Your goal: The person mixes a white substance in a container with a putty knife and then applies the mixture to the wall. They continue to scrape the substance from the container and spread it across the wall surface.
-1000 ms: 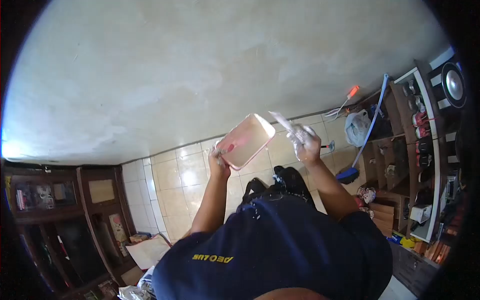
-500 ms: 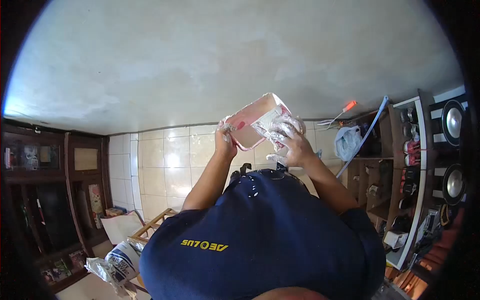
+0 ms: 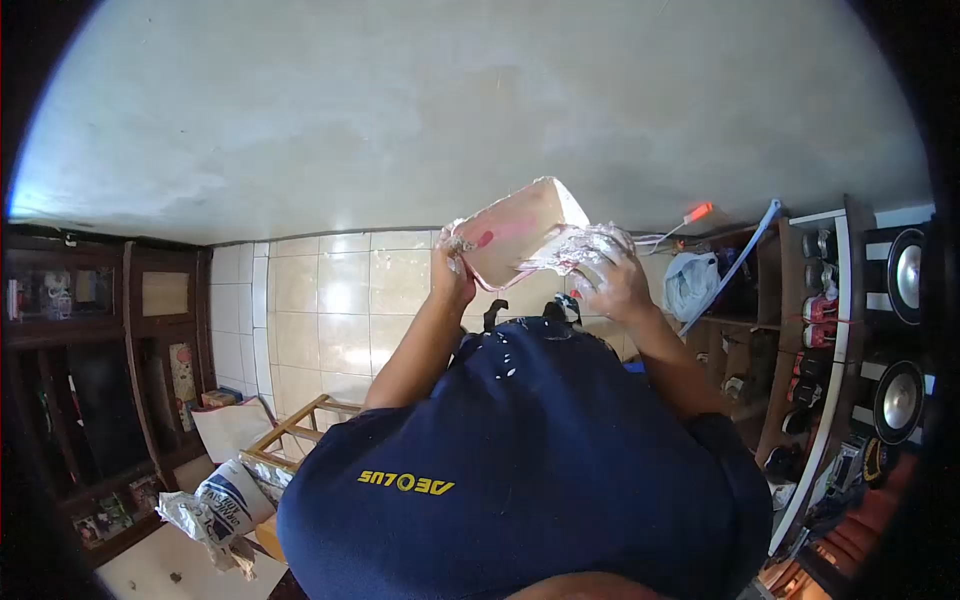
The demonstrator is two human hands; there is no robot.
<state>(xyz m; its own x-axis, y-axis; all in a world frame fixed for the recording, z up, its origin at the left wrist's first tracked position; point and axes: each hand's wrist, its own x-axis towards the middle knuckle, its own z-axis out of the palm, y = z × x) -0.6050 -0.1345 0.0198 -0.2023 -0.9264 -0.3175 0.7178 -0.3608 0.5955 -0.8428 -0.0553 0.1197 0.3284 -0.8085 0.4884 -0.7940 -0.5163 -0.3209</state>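
Here, the left hand [image 3: 452, 268] is gripping one corner of a pink tub [image 3: 520, 230], its fingers pinching the rim. It is holding the tub tilted in front of the pale wall [image 3: 400, 110], above the tiled floor [image 3: 340, 320]. The right hand [image 3: 612, 283], smeared white, is wrapping its fingers around a plaster-caked scraper [image 3: 562, 252], whose blade is lying against the tub's side. A shoe shelf [image 3: 800, 330] is standing at the right.

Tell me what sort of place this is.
Likely a room in a home being replastered: a patchy plastered wall, a tiled floor, wooden shelves with shoes and speakers. The left hand holds a pink tub, the right hand a plaster-caked scraper.
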